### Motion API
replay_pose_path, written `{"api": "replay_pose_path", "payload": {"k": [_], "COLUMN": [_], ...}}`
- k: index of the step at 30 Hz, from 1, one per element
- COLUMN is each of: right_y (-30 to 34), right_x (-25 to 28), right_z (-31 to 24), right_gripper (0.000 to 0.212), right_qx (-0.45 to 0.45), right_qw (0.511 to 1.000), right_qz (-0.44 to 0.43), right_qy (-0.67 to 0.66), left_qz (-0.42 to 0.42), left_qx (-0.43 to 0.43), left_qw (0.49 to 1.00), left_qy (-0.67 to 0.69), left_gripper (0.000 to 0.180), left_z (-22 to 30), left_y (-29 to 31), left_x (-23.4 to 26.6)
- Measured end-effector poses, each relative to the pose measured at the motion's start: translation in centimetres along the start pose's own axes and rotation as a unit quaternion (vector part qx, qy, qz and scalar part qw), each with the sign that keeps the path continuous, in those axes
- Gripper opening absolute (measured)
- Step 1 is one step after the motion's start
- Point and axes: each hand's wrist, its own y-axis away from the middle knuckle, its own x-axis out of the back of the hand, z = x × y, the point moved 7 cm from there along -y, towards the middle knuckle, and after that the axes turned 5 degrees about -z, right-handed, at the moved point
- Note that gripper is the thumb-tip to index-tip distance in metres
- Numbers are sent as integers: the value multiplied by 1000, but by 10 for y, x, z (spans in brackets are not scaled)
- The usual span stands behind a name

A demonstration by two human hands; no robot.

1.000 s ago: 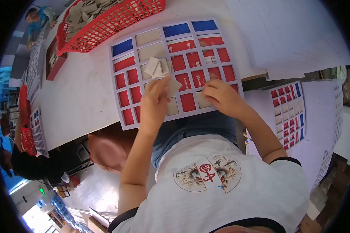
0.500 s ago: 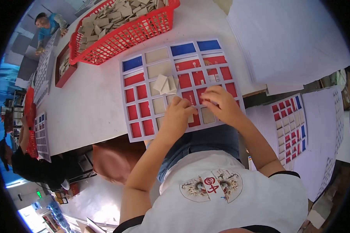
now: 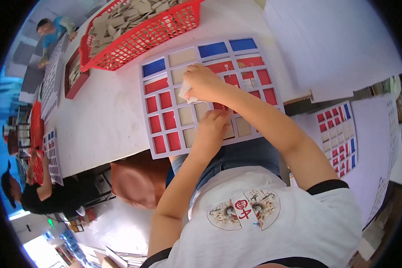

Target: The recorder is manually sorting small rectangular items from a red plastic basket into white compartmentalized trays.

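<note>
A white grid board point(image 3: 165, 154) lies on the table in front of me, its openings showing red, blue and bare beige cells. My right hand point(image 3: 204, 84) reaches across its upper middle, thumb and fingers closed around the small pile of pale grey cardboard pieces point(image 3: 184, 91); the palm hides part of the pile. Lower down, my left hand point(image 3: 212, 131) rests over the board's near edge. Its fingers are bent together at a cell beside a beige opening point(image 3: 201, 110); whatever they hold is hidden.
A red plastic basket point(image 3: 143, 41) heaped with cardboard pieces point(image 3: 134, 18) stands at the far left, beside a small red box point(image 3: 77, 79). Tall white sheets point(image 3: 335, 49) are stacked at right. Another grid board point(image 3: 337, 134) lies far right. Two people work at left.
My right hand has moved left and away from me, from the board's right side to the pile of pieces. My left hand has shifted slightly right, staying over the near cells.
</note>
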Motion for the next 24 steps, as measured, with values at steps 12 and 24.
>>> {"api": "replay_pose_path", "payload": {"k": [12,24], "right_y": [23,244], "right_x": [40,63], "right_z": [15,105], "right_gripper": [23,11], "right_qx": [12,-278], "right_qw": [903,872], "right_qz": [139,99], "right_qy": [-406,-392], "left_qz": [-22,56], "left_qx": [7,-31], "left_qw": [999,994], "left_qy": [-30,-85], "left_gripper": [60,57], "left_z": [10,-33], "left_y": [30,21], "left_x": [-7,28]}}
